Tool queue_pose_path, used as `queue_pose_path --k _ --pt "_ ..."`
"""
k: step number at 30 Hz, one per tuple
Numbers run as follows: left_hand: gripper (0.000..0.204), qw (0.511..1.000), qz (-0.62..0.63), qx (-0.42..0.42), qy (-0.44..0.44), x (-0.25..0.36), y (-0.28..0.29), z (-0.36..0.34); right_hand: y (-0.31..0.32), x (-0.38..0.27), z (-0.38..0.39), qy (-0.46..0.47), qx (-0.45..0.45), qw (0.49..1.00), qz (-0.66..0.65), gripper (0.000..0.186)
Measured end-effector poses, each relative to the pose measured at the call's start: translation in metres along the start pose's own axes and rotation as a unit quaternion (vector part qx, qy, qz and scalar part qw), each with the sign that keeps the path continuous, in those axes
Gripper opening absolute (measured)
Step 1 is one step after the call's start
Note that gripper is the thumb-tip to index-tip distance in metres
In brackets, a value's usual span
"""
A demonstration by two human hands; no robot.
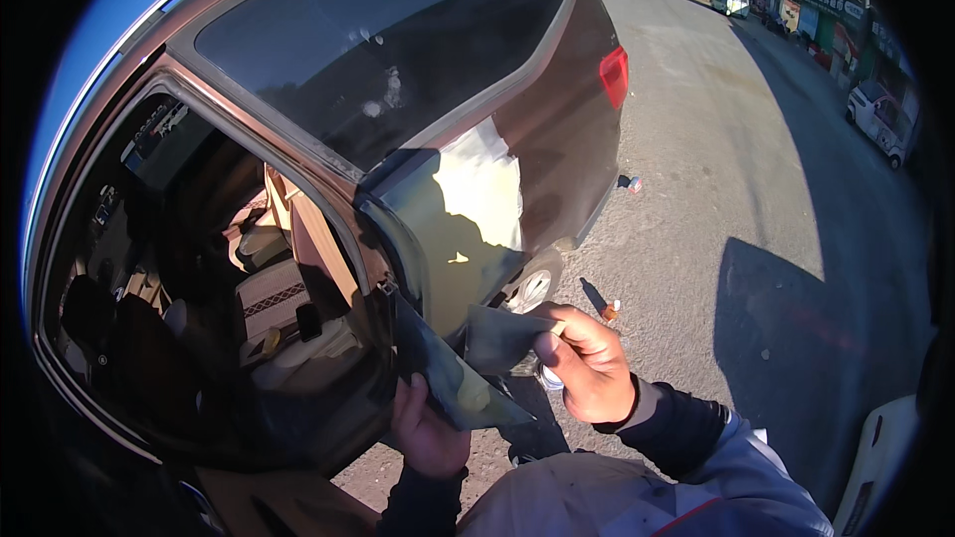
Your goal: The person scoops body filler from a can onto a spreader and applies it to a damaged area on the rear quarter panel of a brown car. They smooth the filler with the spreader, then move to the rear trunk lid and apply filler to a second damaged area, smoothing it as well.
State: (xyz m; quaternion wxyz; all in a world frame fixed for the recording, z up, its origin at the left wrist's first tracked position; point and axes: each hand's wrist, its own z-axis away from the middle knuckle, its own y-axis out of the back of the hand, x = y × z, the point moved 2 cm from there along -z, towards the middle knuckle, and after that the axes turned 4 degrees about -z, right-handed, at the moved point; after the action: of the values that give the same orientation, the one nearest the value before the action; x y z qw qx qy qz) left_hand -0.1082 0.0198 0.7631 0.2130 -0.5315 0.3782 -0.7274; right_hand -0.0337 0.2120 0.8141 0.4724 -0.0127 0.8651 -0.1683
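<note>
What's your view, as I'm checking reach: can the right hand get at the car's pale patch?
Probably yes: the right hand holds a flat piece, yet nothing seems to block the pale patch.

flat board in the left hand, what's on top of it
A pale yellowish lump lies on the flat board. Anything beneath the left hand at its edge is covered and cannot be seen.

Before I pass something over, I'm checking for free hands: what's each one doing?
Left hand: closed, holding a larger dark flat sheet.
Right hand: closed, pinching a smaller grey flat piece.
</note>
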Motion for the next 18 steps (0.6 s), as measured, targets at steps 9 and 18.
queue_pose_path --k 9,18 --pt "0.029 0.989 -0.051 -0.012 -0.136 0.022 0.014 -0.018 -0.007 0.014 0.001 -0.033 0.110 0.993 -0.002 0.030" --pt "0.022 0.975 -0.077 0.066 -0.197 0.042 0.046 -0.034 -0.025 0.033 -0.003 -0.072 -0.218 0.953 0.197 0.036"
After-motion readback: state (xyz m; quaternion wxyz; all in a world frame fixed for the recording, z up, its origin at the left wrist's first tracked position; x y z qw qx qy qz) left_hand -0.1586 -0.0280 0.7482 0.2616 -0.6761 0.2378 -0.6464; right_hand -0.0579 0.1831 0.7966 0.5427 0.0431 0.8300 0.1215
